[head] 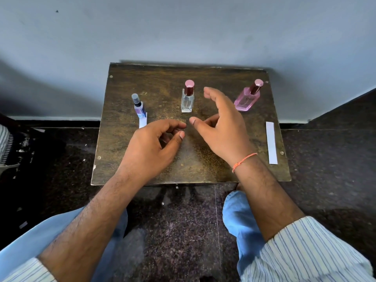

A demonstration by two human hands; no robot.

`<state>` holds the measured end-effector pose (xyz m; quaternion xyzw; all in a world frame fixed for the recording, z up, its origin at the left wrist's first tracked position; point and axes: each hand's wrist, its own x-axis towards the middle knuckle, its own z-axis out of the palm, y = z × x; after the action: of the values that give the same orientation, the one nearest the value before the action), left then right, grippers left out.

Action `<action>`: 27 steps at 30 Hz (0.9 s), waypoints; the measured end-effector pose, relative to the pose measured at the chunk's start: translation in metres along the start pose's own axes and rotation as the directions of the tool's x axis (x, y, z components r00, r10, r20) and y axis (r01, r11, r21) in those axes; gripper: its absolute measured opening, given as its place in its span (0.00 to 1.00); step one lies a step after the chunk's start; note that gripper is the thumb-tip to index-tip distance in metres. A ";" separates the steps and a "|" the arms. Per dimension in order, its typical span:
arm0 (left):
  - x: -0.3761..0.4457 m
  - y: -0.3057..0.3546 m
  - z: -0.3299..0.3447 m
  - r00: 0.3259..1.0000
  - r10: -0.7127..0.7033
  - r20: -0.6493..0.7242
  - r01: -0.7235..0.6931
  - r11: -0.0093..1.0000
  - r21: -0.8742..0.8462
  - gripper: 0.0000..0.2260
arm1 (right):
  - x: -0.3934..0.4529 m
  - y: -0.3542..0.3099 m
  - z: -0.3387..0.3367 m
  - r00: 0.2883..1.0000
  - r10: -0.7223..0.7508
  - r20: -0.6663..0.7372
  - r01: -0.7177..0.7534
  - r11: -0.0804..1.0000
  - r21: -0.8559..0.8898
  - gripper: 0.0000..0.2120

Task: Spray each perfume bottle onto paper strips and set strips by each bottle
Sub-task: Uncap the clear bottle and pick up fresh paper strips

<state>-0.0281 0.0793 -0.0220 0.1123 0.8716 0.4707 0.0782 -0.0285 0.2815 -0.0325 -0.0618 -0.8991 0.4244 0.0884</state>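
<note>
Three perfume bottles stand in a row on a small dark wooden table (254, 171). At the left is a slim blue bottle (139, 107) with a white paper strip (142, 122) lying against its base. In the middle is a clear bottle (187, 98) with a maroon cap. A pink bottle (247, 96) stands at the right. Another white strip (271, 142) lies near the table's right edge. My right hand (221, 123) hovers just right of the clear bottle, fingers spread and curved, holding nothing. My left hand (154, 143) hangs over the table's middle with curled fingers, apparently empty.
The table stands against a grey wall (183, 31) on a dark speckled floor (179, 231). My knees in light blue trousers (238, 212) are just in front of the table. Small paper scraps (23, 224) lie on the floor at the left.
</note>
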 end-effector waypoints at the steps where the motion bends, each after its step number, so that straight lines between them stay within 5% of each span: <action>1: 0.000 0.000 -0.001 1.000 0.006 -0.001 -0.006 1.000 -0.003 0.09 | 0.002 -0.001 0.002 1.000 0.007 0.012 -0.007 1.000 0.008 0.33; 11: -0.001 -0.010 -0.016 0.998 0.062 -0.012 -0.062 0.998 0.002 0.10 | 0.018 -0.017 0.019 0.999 0.019 0.046 -0.020 0.999 0.025 0.30; 18: -0.004 -0.011 -0.027 0.998 0.039 -0.041 -0.039 0.999 -0.020 0.08 | 0.015 -0.017 0.021 1.000 0.019 -0.011 -0.019 0.999 0.025 0.17; 27: -0.002 -0.007 -0.029 0.989 0.029 -0.146 -0.042 0.996 -0.082 0.10 | -0.003 -0.015 0.023 1.000 -0.025 -0.005 0.025 0.999 0.040 0.16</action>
<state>-0.0339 0.0519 -0.0117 0.0900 0.8520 0.5156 0.0112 -0.0313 0.2545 -0.0355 -0.0498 -0.8908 0.4410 0.0970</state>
